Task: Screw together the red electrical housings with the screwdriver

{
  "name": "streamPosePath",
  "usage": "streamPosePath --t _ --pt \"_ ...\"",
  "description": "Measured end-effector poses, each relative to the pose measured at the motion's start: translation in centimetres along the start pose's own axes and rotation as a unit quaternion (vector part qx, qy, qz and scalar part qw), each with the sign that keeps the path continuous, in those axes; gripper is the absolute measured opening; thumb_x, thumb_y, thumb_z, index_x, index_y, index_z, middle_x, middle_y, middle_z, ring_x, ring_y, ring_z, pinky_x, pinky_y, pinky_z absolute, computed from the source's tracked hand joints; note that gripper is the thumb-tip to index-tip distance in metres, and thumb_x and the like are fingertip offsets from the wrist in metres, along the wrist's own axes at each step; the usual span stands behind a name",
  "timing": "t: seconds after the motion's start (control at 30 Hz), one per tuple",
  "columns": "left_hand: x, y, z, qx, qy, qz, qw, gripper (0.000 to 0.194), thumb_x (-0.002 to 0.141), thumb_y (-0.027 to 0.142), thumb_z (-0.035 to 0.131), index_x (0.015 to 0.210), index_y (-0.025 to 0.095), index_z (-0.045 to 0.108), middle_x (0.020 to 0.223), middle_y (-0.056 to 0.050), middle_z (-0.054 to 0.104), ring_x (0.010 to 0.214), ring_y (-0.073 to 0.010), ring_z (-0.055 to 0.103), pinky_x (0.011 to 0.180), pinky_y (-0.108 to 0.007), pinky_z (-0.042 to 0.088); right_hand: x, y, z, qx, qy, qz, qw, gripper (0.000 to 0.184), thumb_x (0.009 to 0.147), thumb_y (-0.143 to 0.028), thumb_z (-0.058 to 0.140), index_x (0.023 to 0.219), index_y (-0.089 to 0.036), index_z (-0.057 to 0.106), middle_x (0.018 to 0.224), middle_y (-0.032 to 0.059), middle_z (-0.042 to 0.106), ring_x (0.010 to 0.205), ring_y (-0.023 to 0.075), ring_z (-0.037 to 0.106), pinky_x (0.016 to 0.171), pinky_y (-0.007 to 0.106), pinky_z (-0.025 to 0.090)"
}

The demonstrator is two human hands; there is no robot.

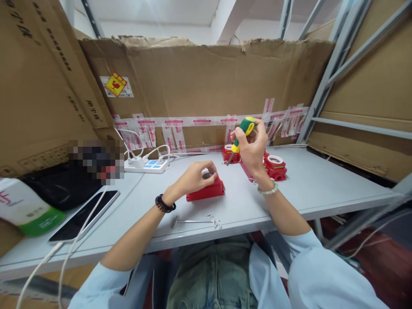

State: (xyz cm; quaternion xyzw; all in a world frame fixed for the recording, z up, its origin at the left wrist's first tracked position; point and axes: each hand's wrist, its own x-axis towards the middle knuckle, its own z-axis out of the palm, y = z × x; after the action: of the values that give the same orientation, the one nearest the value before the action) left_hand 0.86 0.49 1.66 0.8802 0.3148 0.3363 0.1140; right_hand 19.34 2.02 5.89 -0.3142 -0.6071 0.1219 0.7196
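Observation:
In my right hand (pixel 251 146), raised over the table, is a screwdriver (pixel 245 129) with a green and yellow handle, its tip slanting down to the left. My left hand (pixel 198 177) is at a red box-shaped part (pixel 207 192), thumb and fingertips pinched together over its top. What sits in that pinch is too small to make out. A dark round opening or disc shows on the part behind the fingers. Nearer the table's front edge lies a thin metal rod (pixel 195 221) with a small white bundle (pixel 216 222) at its right end.
More red parts with white rings (pixel 275 161) stand behind my right hand. On the left are a power strip (pixel 151 165) with plugs, a phone (pixel 85 216) crossed by a white cable, and a white and green pack (pixel 32 212). A cardboard wall (pixel 206 81) closes off the back.

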Motion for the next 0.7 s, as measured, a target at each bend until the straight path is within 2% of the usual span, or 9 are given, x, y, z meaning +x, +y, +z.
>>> streamPosePath --t 0.07,0.17,0.23,0.37,0.53,0.7 --pt "-1.0 0.8 -0.7 0.022 -0.053 0.004 0.998 0.008 0.078 0.016 0.057 0.081 0.018 0.064 0.078 0.0 0.069 0.069 -0.0135 0.06 0.07 -0.025 0.045 0.0 0.2 -0.1 -0.019 -0.011 -0.001 1.0 0.029 0.084 -0.038 0.056 0.108 -0.024 0.046 0.084 0.0028 0.06 0.072 0.0167 0.06 0.067 0.032 0.051" --pt "-3.2 1.6 -1.1 0.06 -0.153 0.002 0.986 0.01 0.08 0.015 0.059 0.08 0.018 0.069 0.079 -0.001 0.071 0.07 -0.0136 0.061 0.072 -0.025 0.044 -0.1 0.2 -0.1 -0.055 -0.096 -0.022 0.994 0.021 0.078 -0.03 0.06 0.095 -0.022 0.05 0.08 0.0003 0.057 0.069 0.0147 0.056 0.066 0.029 0.048" --pt "-4.7 1.5 -1.0 0.073 -0.194 -0.008 0.978 0.012 0.082 0.016 0.059 0.084 0.018 0.07 0.083 -0.003 0.072 0.074 -0.0146 0.063 0.076 -0.025 0.044 -0.3 0.1 0.1 -0.06 -0.143 -0.031 0.987 0.017 0.077 -0.028 0.06 0.089 -0.021 0.051 0.077 -0.0016 0.056 0.068 0.0131 0.053 0.065 0.027 0.045" --pt "-6.6 1.0 -0.8 0.094 -0.211 -0.028 0.973 0.017 0.087 0.017 0.056 0.09 0.018 0.072 0.089 -0.005 0.073 0.082 -0.0167 0.065 0.08 -0.027 0.044 -0.6 0.1 0.3 -0.062 -0.164 -0.028 0.984 0.016 0.076 -0.029 0.061 0.085 -0.019 0.053 0.073 -0.0026 0.054 0.066 0.012 0.051 0.063 0.025 0.042" --pt "-7.6 1.3 -1.2 0.1 -0.214 -0.05 0.97 0.019 0.089 0.022 0.055 0.093 0.019 0.073 0.091 -0.006 0.072 0.085 -0.018 0.065 0.083 -0.028 0.044 -0.4 0.6 0.2 -0.078 -0.167 -0.027 0.983 0.015 0.075 -0.03 0.061 0.082 -0.019 0.053 0.073 -0.002 0.054 0.067 0.0128 0.051 0.065 0.026 0.042" --pt "-8.6 1.7 -1.9 0.077 -0.224 -0.081 0.968 0.02 0.084 0.033 0.065 0.098 0.02 0.071 0.1 -0.005 0.07 0.092 -0.0196 0.064 0.086 -0.029 0.044 -0.5 0.8 0.3 -0.089 -0.181 -0.026 0.979 0.015 0.075 -0.03 0.061 0.081 -0.019 0.053 0.072 -0.0018 0.054 0.067 0.013 0.049 0.064 0.026 0.042"
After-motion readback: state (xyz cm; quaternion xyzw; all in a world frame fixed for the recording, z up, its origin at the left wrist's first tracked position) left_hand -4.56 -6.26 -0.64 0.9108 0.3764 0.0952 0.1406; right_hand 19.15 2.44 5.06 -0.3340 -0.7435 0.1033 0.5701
